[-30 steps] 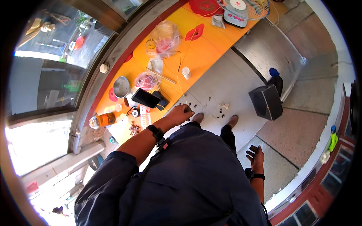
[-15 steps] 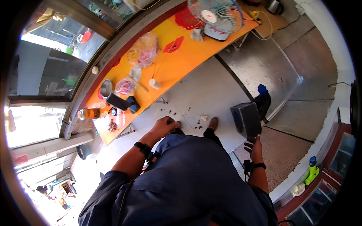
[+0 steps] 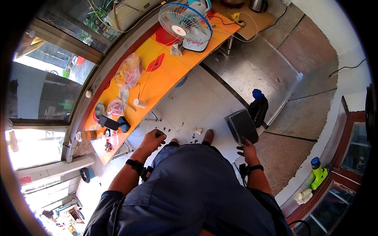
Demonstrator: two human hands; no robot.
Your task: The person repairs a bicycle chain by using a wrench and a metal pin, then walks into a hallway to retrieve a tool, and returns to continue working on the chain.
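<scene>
My left hand [image 3: 153, 139] is curled closed in front of me, just right of the orange table [image 3: 173, 67]; whether anything is inside its fingers I cannot make out. My right hand [image 3: 247, 151] has its fingers apart and overlaps the lower edge of a black box [image 3: 240, 124] in the view; I cannot tell if it touches it. A dark bundle with a blue top [image 3: 258, 104] stands behind the box. On the table's near end lie a dark phone [image 3: 108, 122], a black case [image 3: 123, 124], an orange jar [image 3: 84, 135] and a metal bowl [image 3: 100, 109].
A fan [image 3: 183, 23], plastic bags [image 3: 129, 69] and a white cup [image 3: 139, 103] sit on the table. A kettle [image 3: 258, 6] stands beyond it. Dark debris lies by my shoes [image 3: 208, 137]. A green bottle-like object [image 3: 319, 175] is at the right wall. Windows [image 3: 47, 90] line the left.
The table and floor have shifted down and left in the view as my viewpoint moved. My right hand has risen toward the black box. My left hand stays curled.
</scene>
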